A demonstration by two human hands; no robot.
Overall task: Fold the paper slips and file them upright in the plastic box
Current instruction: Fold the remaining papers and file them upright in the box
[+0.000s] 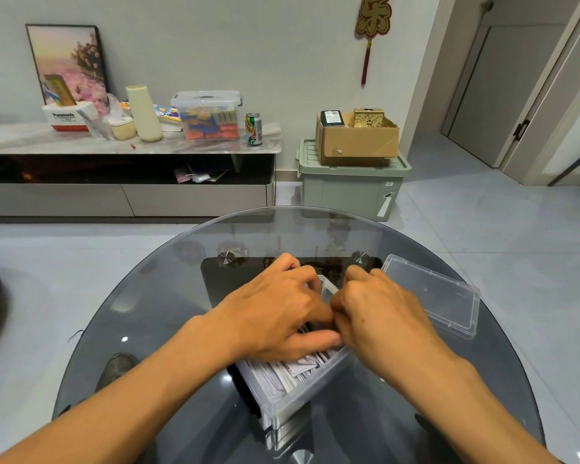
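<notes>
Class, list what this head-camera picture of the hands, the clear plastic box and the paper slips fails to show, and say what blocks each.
Head view only:
- Fingertips of the left hand and right hand: curled down into the clear plastic box, so each grip is unclear.
- White folded paper slips: the far ones are covered by both hands; the count is hidden.
- Box's far end: mostly behind the hands.
- Clear plastic lid: its near-left corner is behind the right hand.

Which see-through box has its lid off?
The plastic box on the glass table, under both hands and full of paper slips; its lid lies beside it. The storage box on the cabinet is lidded.
</notes>
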